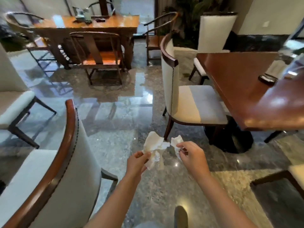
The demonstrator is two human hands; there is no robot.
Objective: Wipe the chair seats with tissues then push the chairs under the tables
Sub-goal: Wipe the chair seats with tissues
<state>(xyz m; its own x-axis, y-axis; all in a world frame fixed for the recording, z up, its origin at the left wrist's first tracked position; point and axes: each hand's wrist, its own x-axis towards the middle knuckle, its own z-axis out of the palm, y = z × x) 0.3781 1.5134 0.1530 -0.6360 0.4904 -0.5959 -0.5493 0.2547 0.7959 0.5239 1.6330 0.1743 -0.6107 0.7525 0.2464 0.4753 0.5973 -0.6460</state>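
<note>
Both hands are raised in front of me over the marble floor. My left hand [137,161] pinches a crumpled white tissue [154,148]. My right hand [190,155] pinches a smaller piece of tissue [176,142], and the two pieces almost touch. Ahead on the right a cream upholstered chair [194,104] stands with its seat partly under the dark red wooden table [243,83]. Close at my lower left rises the curved wooden-rimmed back of another cream chair [65,170].
A third cream chair [13,109] sits at the left edge, and another chair's corner [294,176] at the right. Beyond the table stands a tall-backed white chair [213,33]. Far back are a wooden table [92,25] and dark wooden armchairs [98,55]. My shoe [181,216] shows below.
</note>
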